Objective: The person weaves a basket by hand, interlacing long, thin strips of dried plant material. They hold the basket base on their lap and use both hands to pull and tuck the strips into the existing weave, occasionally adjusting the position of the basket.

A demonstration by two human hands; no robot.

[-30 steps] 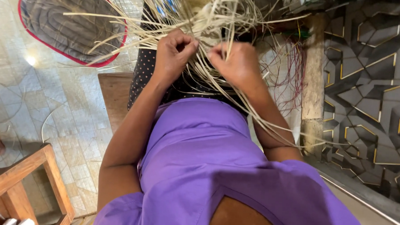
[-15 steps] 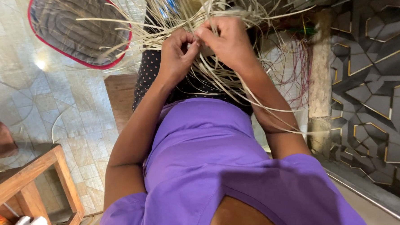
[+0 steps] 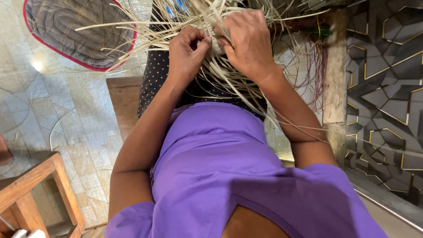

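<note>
Left hand (image 3: 188, 53): fingers pinched on pale cane strips (image 3: 187, 25).
Right hand (image 3: 248, 44): clamped over the woven piece (image 3: 215, 36), touching the left hand.
Woven piece: above the person's lap, right of the quilted mat (image 3: 73, 22).

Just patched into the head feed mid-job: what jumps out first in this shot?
At top centre, the left hand and right hand are both closed on a tangle of pale cane strips that splay outward. Below them the purple shirt fills the lower middle. At upper left a grey quilted mat with a red edge lies on the tiled floor.
</note>
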